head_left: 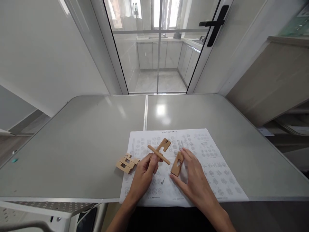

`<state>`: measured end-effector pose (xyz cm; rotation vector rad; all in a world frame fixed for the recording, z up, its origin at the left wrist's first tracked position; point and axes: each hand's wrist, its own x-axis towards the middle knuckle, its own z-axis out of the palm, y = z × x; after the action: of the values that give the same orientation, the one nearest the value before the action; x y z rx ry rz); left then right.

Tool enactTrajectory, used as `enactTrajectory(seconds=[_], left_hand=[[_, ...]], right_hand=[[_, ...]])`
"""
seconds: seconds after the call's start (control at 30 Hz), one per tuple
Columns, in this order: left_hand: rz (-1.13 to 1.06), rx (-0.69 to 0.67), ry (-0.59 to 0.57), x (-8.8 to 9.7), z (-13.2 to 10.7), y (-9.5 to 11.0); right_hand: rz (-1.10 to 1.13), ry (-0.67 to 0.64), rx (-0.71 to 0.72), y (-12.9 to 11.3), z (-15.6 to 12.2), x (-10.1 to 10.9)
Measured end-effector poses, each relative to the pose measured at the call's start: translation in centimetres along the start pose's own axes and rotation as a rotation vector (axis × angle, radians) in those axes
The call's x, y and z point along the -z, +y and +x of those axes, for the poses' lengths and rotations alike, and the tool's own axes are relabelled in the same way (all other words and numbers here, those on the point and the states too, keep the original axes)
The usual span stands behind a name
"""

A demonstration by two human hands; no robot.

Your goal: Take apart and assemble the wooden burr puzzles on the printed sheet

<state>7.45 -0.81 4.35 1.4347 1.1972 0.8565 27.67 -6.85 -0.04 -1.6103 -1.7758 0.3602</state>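
Note:
My left hand [147, 169] is closed on two crossed wooden puzzle pieces [159, 154], raised over the printed sheet. The upper part of one shows a notch and a black number 3. To the right, my right hand [190, 175] has its thumb and fingers around the ends of another notched wooden puzzle piece [177, 165]. Left of my left hand lies a small stack of wooden puzzle pieces [127, 163], partly on the sheet's edge; one carries a black mark. Beneath both hands spreads the white instruction sheet [217, 161] with rows of small grey diagrams.
A grey folding table [84, 145] with a metal seam bears everything. Beyond its far edge stands a glass door [147, 58] with a black handle [216, 24]. Wooden shelving [270, 83] rises at the right. A small teal object [14, 160] lies near the left edge.

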Motion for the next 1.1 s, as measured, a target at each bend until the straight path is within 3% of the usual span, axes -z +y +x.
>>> enactTrajectory(seconds=[0.13,0.3,0.4,0.53,0.63,0.77,0.93,1.1], left_hand=[[0.001,0.025,0.012,0.2,0.0,-0.1],[0.017,0.012,0.023,0.3,-0.1,0.0],[0.036,-0.021,0.010,0.3,-0.2,0.1],[0.035,-0.069,-0.015,0.4,-0.3,0.1],[0.033,-0.092,0.002,0.4,-0.3,0.1],[0.055,-0.109,0.015,0.4,-0.3,0.1],[0.152,-0.199,0.002,-0.1,-0.4,-0.4],[0.218,-0.313,-0.122,-0.7,-0.8,-1.1]], right_hand=[[0.027,-0.046,-0.031,0.7,0.1,-0.1],[0.225,0.050,-0.202,-0.8,0.6,0.8],[0.540,0.098,-0.380,-2.5,0.8,1.3],[1.119,0.046,-0.502,-4.7,1.0,1.1],[1.318,0.013,-0.569,-5.6,1.1,0.6],[1.382,-0.023,-0.581,-5.7,0.9,0.3],[1.297,-0.010,-0.558,-5.6,0.7,0.4],[1.261,-0.006,-0.586,-5.8,0.6,0.3]])
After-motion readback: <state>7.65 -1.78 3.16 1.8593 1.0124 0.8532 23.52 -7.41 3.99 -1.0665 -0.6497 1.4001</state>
